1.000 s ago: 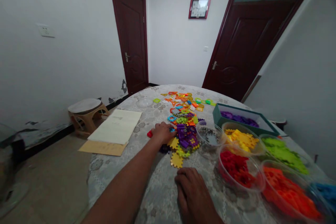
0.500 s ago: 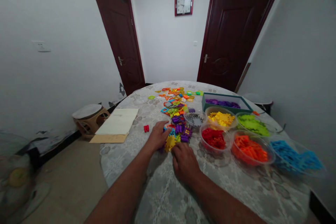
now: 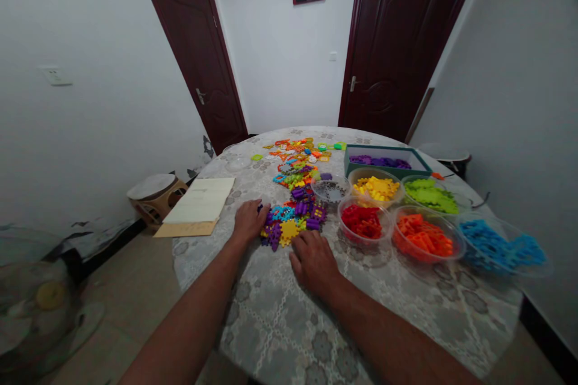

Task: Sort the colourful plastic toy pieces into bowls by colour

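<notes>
My left hand point(image 3: 250, 221) rests on the table at the left edge of the heap, its fingers curled down; what lies under them is hidden. Beside its fingertips are purple toy pieces point(image 3: 273, 234). My right hand point(image 3: 315, 257) lies at the near right of the heap, palm down, fingers loosely bent and thumb apart, with nothing seen in it. Its fingertips are by a yellow gear piece point(image 3: 288, 232), touching or almost touching. Blue gear pieces point(image 3: 283, 213) and a purple window-shaped piece point(image 3: 318, 213) lie just beyond, in the mixed heap.
To the right stand clear bowls of red point(image 3: 362, 221), orange point(image 3: 424, 236), yellow point(image 3: 377, 188), green point(image 3: 431, 195) and blue pieces point(image 3: 501, 245). A green box point(image 3: 419, 163) holds purple pieces. Paper sheets point(image 3: 198, 201) lie at the left edge. More loose pieces point(image 3: 295, 147) spread toward the back.
My left hand has moved left off the heap, over where a small red piece lay; that piece is now out of sight. My right hand stays by the yellow gear. The view has tilted down.
</notes>
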### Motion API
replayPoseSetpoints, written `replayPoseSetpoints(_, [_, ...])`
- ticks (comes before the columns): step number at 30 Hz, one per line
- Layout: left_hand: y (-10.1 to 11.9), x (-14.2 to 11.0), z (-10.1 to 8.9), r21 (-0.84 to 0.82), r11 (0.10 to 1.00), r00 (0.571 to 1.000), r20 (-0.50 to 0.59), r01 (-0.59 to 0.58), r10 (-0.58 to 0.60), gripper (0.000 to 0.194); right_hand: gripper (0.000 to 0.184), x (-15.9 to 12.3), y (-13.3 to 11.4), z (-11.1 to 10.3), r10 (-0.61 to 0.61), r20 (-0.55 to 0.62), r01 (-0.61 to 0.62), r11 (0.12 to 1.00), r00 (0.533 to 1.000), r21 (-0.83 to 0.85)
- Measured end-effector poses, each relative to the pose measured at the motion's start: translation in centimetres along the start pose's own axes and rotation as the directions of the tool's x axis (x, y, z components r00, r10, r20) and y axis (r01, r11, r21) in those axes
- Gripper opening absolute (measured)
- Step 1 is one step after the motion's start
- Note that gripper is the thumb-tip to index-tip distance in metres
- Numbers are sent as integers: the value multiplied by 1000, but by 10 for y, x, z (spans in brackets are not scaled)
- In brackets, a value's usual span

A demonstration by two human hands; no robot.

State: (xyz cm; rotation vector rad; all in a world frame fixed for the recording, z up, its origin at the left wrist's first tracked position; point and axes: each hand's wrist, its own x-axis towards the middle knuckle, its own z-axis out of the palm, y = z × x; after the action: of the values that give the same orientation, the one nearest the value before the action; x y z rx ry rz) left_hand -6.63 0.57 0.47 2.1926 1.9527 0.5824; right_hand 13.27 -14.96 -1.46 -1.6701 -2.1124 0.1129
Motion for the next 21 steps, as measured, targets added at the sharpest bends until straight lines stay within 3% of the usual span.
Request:
replayPoseSetpoints(3, [8, -10, 7, -74, 995, 998, -2, -65, 65, 47, 20, 2, -2, -1, 11, 2, -11, 1000, 1000, 1])
replayPoseSetpoints(8, [22, -26, 15, -169, 982, 997, -39, -79, 73, 46, 33, 9, -11, 0, 63, -24, -64, 997, 998, -35])
replayPoseSetpoints(14, [40, -32, 12, -273, 961, 998, -52, -38, 25, 39, 35, 13, -13, 4, 91, -40, -93, 994, 995, -60])
replayPoseSetpoints(21, [48, -32, 11, -393, 916, 997, 12, 74, -75, 40, 33, 14, -12, 3, 127, -44, -128, 991, 991, -38])
